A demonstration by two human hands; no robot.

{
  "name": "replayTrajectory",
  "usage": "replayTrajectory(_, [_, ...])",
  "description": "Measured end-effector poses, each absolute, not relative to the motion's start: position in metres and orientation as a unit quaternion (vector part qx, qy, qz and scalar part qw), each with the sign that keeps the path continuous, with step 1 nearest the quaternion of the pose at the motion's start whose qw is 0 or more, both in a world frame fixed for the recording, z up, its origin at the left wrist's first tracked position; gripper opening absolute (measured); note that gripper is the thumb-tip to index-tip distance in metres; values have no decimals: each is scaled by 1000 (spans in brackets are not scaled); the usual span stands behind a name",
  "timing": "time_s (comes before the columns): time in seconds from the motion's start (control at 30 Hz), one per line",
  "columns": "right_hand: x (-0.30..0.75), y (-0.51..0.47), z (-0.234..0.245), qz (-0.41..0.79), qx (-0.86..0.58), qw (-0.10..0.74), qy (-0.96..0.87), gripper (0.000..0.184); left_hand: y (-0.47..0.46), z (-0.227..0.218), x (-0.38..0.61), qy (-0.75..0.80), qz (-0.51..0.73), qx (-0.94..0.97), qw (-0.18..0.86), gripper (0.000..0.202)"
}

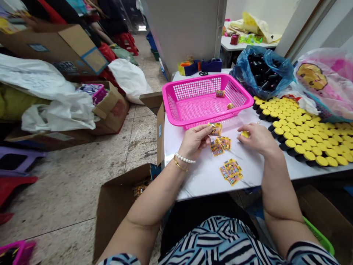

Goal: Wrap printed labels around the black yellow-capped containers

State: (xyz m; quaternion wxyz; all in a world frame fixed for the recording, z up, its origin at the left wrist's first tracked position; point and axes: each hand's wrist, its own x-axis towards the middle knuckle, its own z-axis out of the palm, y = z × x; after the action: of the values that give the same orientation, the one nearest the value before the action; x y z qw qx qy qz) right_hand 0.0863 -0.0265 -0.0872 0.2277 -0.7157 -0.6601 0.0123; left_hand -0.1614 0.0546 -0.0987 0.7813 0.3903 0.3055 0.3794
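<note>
My left hand [195, 141] pinches a small printed yellow packet [216, 129] between its fingers, just in front of the pink plastic basket [176, 99]. My right hand [256, 138] holds a small yellow piece [245, 134] at its fingertips; most of that piece is hidden. Between and below my hands, several printed yellow packets [231, 172] lie on the white marble table [198, 180]. Two small items [220, 93] rest inside the basket. To the right of my right hand, black tubes with yellow caps [303, 136] stand in close rows.
A blue bag of black tubes [261, 71] and a pink plastic bag [328, 81] sit at the table's far right. Scissors [203, 73] and blue holders [211, 65] lie behind the basket. An open cardboard box [118, 211] stands on the floor left of the table.
</note>
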Motion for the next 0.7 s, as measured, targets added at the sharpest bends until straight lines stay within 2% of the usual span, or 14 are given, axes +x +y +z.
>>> replayTrajectory(0.03, [90, -27, -88, 30, -730, 238, -640, 18, 55, -99, -162, 296, 374, 383, 791, 32])
replayTrajectory(0.1, [88, -25, -89, 88, -712, 348, -604, 18, 56, -99, -162, 282, 358, 367, 811, 30])
replayTrajectory(0.2, [73, -22, -88, 236, -568, 556, -560, 38, 58, -99, -161, 272, 332, 332, 840, 24])
replayTrajectory(0.27, [61, -19, -86, 304, -484, 621, -537, 45, 60, -99, -161, 269, 321, 304, 856, 19])
replayTrajectory(0.37, [49, -17, -88, 321, -450, 647, -524, 47, 61, -97, -160, 271, 310, 270, 870, 16])
replayTrajectory(0.5, [43, -15, -93, 306, -457, 639, -538, 46, 61, -97, -159, 274, 304, 250, 877, 16])
replayTrajectory(0.7, [39, -19, -94, 201, -474, 625, -587, 35, 60, -97, -157, 267, 307, 233, 883, 13])
